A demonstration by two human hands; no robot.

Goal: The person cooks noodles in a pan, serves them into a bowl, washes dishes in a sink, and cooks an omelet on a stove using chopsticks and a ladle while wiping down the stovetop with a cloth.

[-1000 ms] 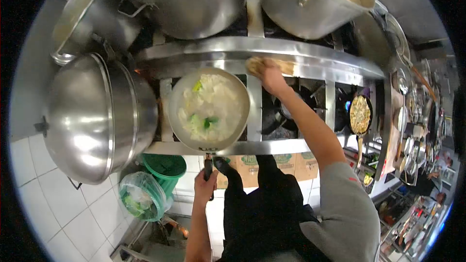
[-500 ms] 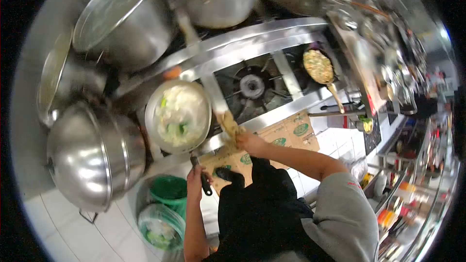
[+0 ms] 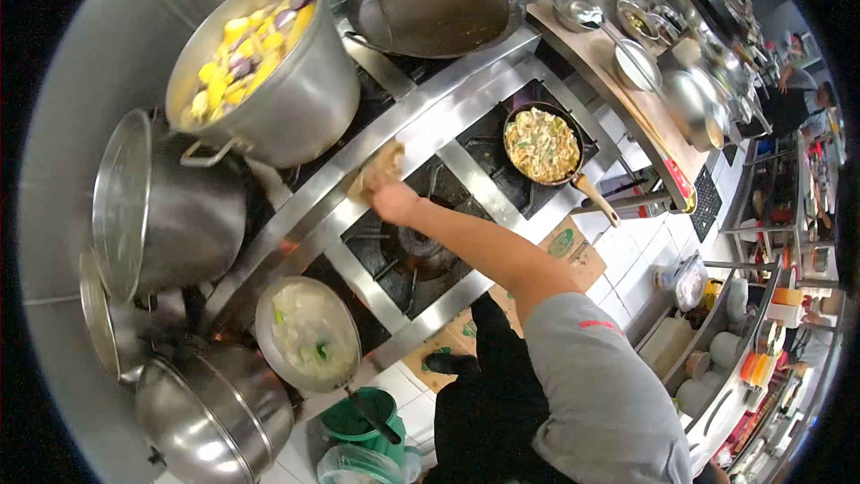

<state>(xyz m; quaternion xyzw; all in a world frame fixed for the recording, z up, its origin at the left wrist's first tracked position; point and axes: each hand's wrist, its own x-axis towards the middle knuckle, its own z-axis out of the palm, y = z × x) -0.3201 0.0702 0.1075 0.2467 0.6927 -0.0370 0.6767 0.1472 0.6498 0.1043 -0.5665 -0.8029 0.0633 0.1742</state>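
My right hand (image 3: 394, 203) is closed on a tan cloth (image 3: 378, 172), which lies against the steel ledge (image 3: 430, 116) behind the front burners. Below it is a burner (image 3: 421, 242) with no pan on it. At lower left a pan (image 3: 307, 333) of pale food and bits of green rests on the stove, its black handle (image 3: 374, 417) pointing toward the lower right with no hand on it. My left hand does not show. Farther right, a skillet (image 3: 542, 145) of chopped food stands on another burner, its wooden handle pointing down to the right.
A large pot (image 3: 309, 99) of yellow and purple pieces, an empty-looking wide wok (image 3: 430, 13) and a deep pot (image 3: 184, 224) line the back. A domed steel vessel (image 3: 202, 421) is at lower left, green bins (image 3: 358, 421) below. Bowls crowd the counter (image 3: 582, 54); people are far right.
My right hand has moved with the cloth from the stove's front edge to the ledge at the back. My left hand has left the pan handle and the view. The camera has turned.
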